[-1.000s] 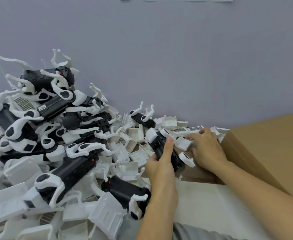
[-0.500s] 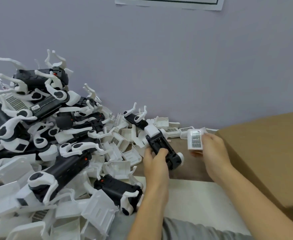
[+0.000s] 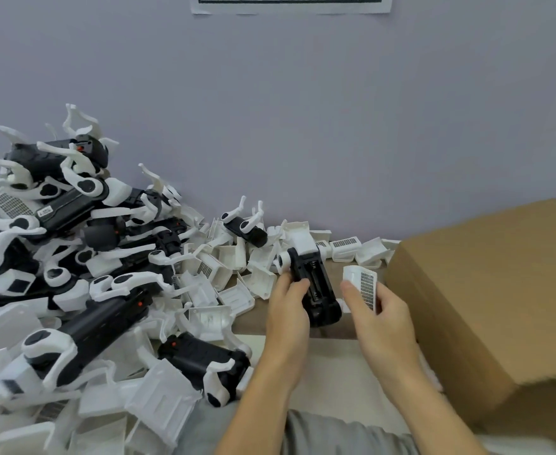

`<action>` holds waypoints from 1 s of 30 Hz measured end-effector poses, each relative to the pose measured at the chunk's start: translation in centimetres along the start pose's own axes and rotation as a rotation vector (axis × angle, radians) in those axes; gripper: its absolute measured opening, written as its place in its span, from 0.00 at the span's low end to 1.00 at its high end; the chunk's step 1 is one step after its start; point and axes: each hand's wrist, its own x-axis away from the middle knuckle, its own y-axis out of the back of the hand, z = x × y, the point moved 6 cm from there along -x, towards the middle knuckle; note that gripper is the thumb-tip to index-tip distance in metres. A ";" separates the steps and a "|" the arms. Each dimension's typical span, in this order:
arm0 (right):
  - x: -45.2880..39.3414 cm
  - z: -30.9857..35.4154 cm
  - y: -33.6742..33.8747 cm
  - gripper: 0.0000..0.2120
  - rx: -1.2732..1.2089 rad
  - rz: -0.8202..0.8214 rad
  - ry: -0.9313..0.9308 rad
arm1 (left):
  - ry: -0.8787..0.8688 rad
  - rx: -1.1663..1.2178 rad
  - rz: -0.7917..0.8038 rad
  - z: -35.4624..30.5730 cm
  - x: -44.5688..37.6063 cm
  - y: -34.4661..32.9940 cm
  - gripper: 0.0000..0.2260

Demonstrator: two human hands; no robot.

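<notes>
Left hand (image 3: 288, 310) grips a black device (image 3: 316, 284) by its side, open compartment facing up, white end toward the wall. Right hand (image 3: 380, 315) pinches a white cover (image 3: 363, 287) with a grille, just beside the device and apart from it. Both are held over the bench (image 3: 329, 330) near its far edge, between a heap of similar devices (image 3: 83, 257) on the left and a cardboard box (image 3: 493, 290) at the right edge. Loose covers (image 3: 230, 277) lie at the heap's foot.
</notes>
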 end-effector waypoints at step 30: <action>0.9 1.5 -2.3 0.06 0.299 0.260 0.180 | -0.156 -0.050 0.058 -0.8 0.6 -0.8 0.07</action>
